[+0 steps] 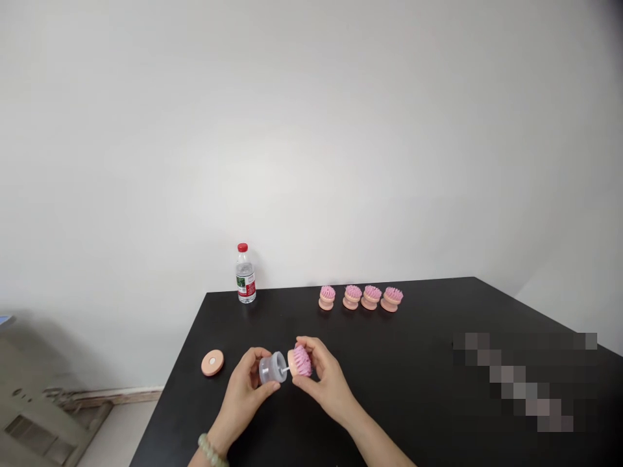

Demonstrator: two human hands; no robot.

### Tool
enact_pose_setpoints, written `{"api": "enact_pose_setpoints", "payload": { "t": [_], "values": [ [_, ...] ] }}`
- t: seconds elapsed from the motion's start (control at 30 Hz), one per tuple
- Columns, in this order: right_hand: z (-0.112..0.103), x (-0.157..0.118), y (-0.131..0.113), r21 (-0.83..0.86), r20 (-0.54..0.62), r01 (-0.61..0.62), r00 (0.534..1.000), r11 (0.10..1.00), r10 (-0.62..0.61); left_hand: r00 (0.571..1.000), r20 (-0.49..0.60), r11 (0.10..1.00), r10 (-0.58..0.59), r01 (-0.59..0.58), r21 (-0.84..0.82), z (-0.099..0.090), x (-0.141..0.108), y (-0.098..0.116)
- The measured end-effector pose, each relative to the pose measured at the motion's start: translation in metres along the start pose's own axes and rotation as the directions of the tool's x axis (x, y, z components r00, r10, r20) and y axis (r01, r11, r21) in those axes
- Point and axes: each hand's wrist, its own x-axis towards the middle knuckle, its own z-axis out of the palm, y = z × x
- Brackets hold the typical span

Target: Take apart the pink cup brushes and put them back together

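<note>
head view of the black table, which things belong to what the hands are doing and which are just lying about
In the hands: clear plastic cylinder in the left hand; pink-bristled brush head in the right hand.

Lying about: round peach disc; four pink-bristled brushes; water bottle with red cap.

The translucent plastic cup (271, 368) has a frosted, satin look, and the brush (302, 361) just beside it at three o'clock pairs soft, rubbery pink bristles with a smooth peach plastic base. At eleven o'clock stands a glossy clear plastic bottle (246, 274) on the matt black counter (413, 337).
</note>
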Motion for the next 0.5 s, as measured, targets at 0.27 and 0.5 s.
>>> {"api": "enact_pose_setpoints", "payload": {
  "t": [0.27, 0.5],
  "values": [
    [0.000, -0.009, -0.008, -0.147, 0.084, 0.016, 0.996, 0.989, -0.004, 0.994, 0.105, 0.998, -0.012, 0.004, 0.070, 0.005, -0.006, 0.005],
    [0.002, -0.013, -0.014, -0.165, 0.114, 0.014, 0.993, 0.986, 0.005, 0.984, 0.175, 0.998, 0.017, -0.027, 0.054, 0.004, -0.007, 0.010]
  ]
}}
